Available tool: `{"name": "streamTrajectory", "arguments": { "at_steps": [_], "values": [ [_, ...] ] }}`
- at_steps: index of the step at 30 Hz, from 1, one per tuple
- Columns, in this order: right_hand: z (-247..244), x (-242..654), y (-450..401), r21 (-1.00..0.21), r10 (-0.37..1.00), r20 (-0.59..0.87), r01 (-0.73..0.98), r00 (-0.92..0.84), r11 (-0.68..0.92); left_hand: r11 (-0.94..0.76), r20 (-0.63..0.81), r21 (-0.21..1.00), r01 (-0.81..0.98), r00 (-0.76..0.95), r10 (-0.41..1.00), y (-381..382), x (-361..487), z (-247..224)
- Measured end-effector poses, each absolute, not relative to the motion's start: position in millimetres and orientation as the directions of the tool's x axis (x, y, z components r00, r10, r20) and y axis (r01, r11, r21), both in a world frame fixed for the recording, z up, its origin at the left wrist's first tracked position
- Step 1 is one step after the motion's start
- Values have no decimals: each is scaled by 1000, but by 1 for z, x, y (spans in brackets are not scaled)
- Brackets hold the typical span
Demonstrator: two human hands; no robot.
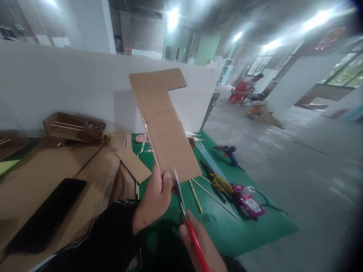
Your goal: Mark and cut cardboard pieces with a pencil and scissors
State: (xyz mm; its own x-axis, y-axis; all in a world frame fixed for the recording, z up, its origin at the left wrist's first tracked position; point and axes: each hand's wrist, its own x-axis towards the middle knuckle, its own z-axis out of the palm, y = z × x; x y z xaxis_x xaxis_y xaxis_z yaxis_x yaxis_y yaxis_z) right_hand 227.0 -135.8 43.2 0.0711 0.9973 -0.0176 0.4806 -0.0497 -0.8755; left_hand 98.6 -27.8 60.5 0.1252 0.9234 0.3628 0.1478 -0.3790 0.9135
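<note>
My left hand grips the lower edge of a brown cardboard piece, thumb on its front face. The cardboard is held up at a tilt above the table and has an arm jutting right at its top. In my right hand is a pair of scissors with red handles. The blades point up and away, at the cardboard's bottom edge beside my left thumb. One blade lies over the front face; the other is mostly hidden.
A green table bears a purple glue gun, yellow-handled pliers, a blue hot-air tool, thin sticks and a pencil. At left are a black phone, cardboard sheets and a cardboard box. A person sits far right.
</note>
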Motion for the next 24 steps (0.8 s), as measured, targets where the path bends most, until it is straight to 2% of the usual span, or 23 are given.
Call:
{"name": "streamTrajectory", "arguments": {
  "at_steps": [4, 11, 15, 20, 24],
  "values": [
    [43, 228, -135, -871, 994, -57, 482, 92, -95, -336, 319, 928, 161, 120, 940, -28, 99, 59],
    [33, 225, -134, -885, 995, 61, 464, 80, 17, -352, 337, 922, 162, 113, 935, -27, 99, 59],
    [25, 226, -134, -889, 995, 33, 457, 98, -16, -344, 327, 923, 173, 122, 937, -27, 99, 60],
    [20, 231, -131, -855, 1000, -19, 518, 4, -18, -350, 331, 921, 172, 129, 935, -26, 99, 59],
    [22, 230, -131, -860, 1000, -14, 510, 20, -22, -345, 326, 922, 173, 133, 936, -27, 99, 58]
  ]
}}
